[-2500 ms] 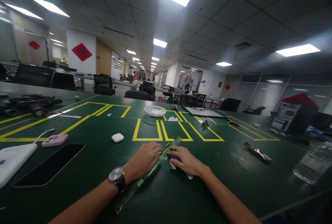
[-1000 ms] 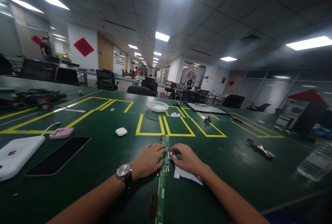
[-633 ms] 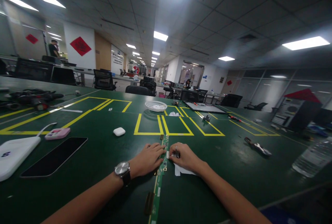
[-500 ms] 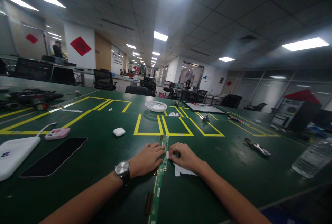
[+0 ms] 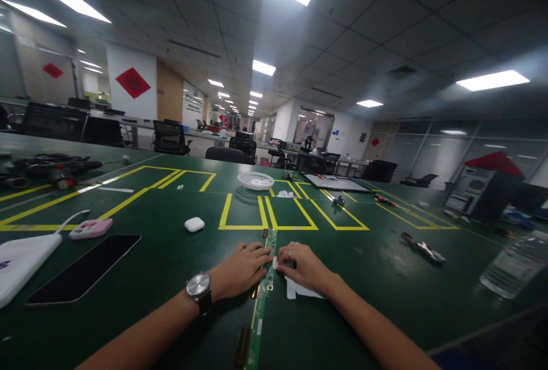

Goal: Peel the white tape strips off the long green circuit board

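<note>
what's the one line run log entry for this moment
left hand: flat on circuit board strip | right hand: pressing white paper beside strip | surface: green table | nearby: earbud case, phone

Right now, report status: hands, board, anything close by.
Left hand flat on board. Right hand pinching something small at board's edge, over white paper. Earbud case apart, to the left.

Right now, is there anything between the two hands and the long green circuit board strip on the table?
Nothing visible. The left hand rests against the circuit board strip from its left, and the right hand touches it from the right, lying on a white paper.
</note>
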Motion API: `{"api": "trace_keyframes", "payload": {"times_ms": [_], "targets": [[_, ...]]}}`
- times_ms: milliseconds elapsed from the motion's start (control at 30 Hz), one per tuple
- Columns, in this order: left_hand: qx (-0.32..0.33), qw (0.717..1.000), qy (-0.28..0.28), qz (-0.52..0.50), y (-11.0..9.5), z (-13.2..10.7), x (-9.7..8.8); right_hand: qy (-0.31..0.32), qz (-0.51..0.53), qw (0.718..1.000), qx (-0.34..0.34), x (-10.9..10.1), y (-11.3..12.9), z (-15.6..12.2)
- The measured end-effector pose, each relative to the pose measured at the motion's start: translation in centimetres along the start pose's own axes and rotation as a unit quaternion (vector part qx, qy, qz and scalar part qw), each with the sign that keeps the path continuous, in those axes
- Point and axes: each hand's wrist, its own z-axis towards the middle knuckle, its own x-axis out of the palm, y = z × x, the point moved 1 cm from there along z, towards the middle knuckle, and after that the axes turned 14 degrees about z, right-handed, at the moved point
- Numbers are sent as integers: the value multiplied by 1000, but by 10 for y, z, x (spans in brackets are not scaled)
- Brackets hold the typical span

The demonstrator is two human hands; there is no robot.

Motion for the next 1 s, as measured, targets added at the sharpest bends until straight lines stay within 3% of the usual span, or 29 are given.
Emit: {"api": "trace_keyframes", "payload": {"times_ms": [200,367,467,567,667,800,1000], "targets": [[-5,999,25,-19,1,0,-2,14,7,1000,-2,-3,3,0],[-23,997,15,-68,5,-2,-4,-4,55,998,-16,-10,8,3],[-67,993,-49,-85,11,-1,-8,0,65,997,-28,-9,18,7],[-111,981,-137,-78,19,1,-11,58,61,996,-43,-4,26,10],[-119,977,-169,-56,23,1,-11,78,27,996,-31,-1,20,12],[-96,984,-152,-12,20,1,-9,5,-61,994,90,-5,-11,11],[-78,989,-120,34,10,2,-10,-76,-164,939,294,-24,-51,-1]]}}
